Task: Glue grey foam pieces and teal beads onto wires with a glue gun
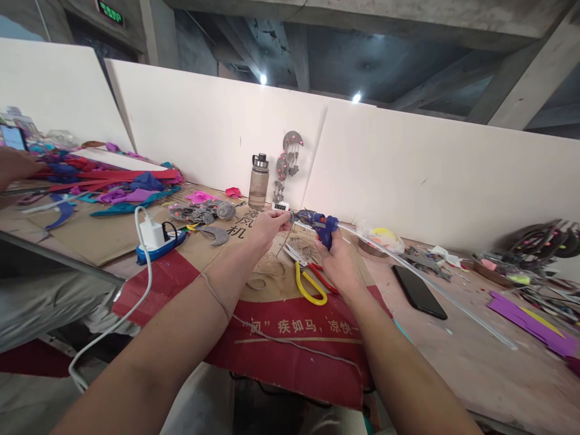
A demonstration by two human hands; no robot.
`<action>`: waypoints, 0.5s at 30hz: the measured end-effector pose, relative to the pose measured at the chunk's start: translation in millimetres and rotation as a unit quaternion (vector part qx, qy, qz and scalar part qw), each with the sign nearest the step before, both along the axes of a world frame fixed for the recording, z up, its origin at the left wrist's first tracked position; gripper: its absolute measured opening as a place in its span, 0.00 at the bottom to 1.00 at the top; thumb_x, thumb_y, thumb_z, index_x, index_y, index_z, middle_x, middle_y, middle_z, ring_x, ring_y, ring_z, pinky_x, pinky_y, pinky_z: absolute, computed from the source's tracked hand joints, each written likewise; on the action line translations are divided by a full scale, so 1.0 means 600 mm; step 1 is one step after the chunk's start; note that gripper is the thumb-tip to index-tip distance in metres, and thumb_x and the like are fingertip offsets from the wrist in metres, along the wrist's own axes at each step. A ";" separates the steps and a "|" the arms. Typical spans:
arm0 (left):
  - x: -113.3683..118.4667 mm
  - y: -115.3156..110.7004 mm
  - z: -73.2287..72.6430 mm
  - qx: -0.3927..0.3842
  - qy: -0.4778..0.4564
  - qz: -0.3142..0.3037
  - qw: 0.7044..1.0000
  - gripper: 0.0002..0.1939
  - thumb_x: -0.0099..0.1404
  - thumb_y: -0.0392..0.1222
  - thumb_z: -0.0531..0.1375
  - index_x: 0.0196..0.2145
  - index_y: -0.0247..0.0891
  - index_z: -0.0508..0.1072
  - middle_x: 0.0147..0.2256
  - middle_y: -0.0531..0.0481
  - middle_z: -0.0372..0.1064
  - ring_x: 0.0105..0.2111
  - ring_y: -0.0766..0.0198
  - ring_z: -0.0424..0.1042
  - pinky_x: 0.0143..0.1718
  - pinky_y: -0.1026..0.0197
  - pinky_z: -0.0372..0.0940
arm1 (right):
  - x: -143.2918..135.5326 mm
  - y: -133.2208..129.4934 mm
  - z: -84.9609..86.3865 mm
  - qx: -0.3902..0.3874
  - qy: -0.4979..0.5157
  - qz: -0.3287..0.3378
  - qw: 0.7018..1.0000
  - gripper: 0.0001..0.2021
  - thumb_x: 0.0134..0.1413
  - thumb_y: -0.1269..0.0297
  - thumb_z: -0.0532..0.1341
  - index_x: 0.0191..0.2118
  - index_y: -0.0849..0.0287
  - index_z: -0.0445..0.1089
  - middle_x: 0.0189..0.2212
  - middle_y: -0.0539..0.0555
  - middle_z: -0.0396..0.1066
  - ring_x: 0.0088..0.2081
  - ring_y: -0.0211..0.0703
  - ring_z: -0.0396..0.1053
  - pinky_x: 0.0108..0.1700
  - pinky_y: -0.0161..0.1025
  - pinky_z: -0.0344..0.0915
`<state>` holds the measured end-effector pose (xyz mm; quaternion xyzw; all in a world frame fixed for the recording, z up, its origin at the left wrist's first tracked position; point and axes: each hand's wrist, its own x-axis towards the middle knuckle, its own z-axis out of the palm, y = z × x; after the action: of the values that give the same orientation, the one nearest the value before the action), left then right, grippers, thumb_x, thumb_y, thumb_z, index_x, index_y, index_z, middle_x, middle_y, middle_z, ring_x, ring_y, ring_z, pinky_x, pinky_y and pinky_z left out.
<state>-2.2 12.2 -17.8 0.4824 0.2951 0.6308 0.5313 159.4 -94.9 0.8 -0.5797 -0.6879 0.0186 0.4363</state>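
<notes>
My right hand (338,260) is wrapped round the handle of a blue glue gun (322,225), whose nozzle points left. A long clear glue stick (426,281) runs out of its back to the right. Close to the nozzle, my left hand (273,226) pinches a small grey piece with a grey cord (283,243) hanging from it. More grey cord crosses my left forearm and the red part of the cardboard (290,356). Scissors (310,284) with yellow and red handles lie below the glue gun.
A bottle (258,181) and a grey hanging ornament (290,160) stand by the white partition (217,127). Left are a blue power strip (161,246), colored scraps (131,187) and another person's hand (18,166). A black phone (419,291) and purple sheets (530,323) lie right.
</notes>
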 end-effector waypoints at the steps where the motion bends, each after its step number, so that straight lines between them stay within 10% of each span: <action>1: 0.000 0.000 0.000 0.000 0.000 -0.001 1.000 0.12 0.50 0.44 0.69 0.25 0.32 0.74 0.22 0.50 0.68 0.23 0.71 0.66 0.30 0.64 0.64 | 0.001 0.001 -0.001 0.000 0.000 -0.001 1.000 0.21 0.56 0.62 0.55 0.55 0.62 0.63 0.37 0.62 0.75 0.38 0.54 0.73 0.39 0.45 0.66; 15: -0.007 0.013 -0.006 0.071 0.137 0.129 0.980 0.07 0.51 0.40 0.64 0.26 0.34 0.76 0.21 0.53 0.69 0.21 0.71 0.64 0.25 0.67 0.59 | 0.009 0.011 -0.011 -0.007 -0.023 -0.027 0.999 0.19 0.57 0.61 0.55 0.53 0.61 0.63 0.37 0.62 0.75 0.38 0.54 0.72 0.39 0.44 0.66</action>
<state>-6.7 20.1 -21.5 0.5586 0.3791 0.6417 0.3639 165.0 -88.0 -5.9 -0.6016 -0.6816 -0.0017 0.4165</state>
